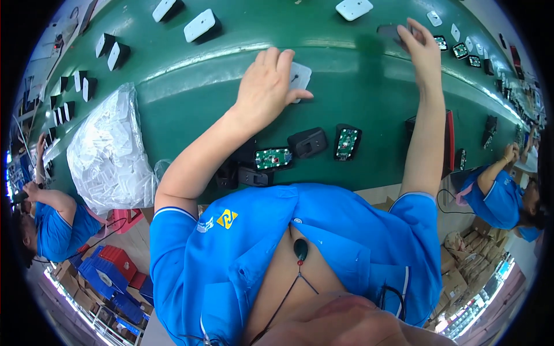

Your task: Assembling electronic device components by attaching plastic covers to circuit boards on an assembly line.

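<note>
My left hand (266, 86) lies over a white cover plate (302, 78) on the green bench, its fingers at the plate's left side and its thumb along the near edge. Farther right, my right hand (420, 49) pinches a dark grey block-shaped piece (389, 30) between thumb and fingers. Close to my body lie a black housing with a green circuit board (273, 158), a black empty-looking housing (307, 142) and another black housing with a board (347, 143).
A clear bag of translucent plastic parts (112, 153) sits at the left. White-faced black units (202, 26) stand along the far left. More circuit boards (460, 51) lie at the far right. Co-workers in blue sit on both sides, one at the right (493, 193).
</note>
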Action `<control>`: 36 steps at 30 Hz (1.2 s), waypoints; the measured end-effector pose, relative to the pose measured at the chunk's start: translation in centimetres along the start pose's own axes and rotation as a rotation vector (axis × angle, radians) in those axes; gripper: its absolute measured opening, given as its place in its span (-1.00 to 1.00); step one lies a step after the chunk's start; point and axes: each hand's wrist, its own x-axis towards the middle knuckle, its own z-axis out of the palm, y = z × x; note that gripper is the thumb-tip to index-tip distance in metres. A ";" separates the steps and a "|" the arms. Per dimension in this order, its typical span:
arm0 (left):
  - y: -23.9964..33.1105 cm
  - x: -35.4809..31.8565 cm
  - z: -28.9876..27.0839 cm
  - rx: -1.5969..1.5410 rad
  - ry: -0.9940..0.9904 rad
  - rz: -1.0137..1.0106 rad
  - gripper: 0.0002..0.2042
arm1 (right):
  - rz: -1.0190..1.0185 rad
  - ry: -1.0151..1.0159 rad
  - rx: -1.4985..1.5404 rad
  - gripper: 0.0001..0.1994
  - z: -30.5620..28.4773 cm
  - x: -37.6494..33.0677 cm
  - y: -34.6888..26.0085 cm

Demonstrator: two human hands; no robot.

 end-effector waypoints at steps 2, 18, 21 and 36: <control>-0.5 -0.5 0.6 0.004 0.051 0.101 -0.63 | -0.101 -0.044 0.044 -0.61 0.7 -3.6 1.1; -3.2 -1.3 -0.6 -0.342 0.053 0.312 -0.53 | -0.500 -0.389 -0.241 -0.66 6.2 -13.0 -3.8; -4.0 -1.7 -0.6 -0.321 0.039 0.332 -0.51 | -0.542 -0.433 -0.269 -0.65 7.8 -13.2 -3.6; -5.1 -2.8 0.0 -0.080 -0.045 0.362 -0.49 | -0.706 -0.381 -0.486 -0.65 9.9 -13.8 -2.3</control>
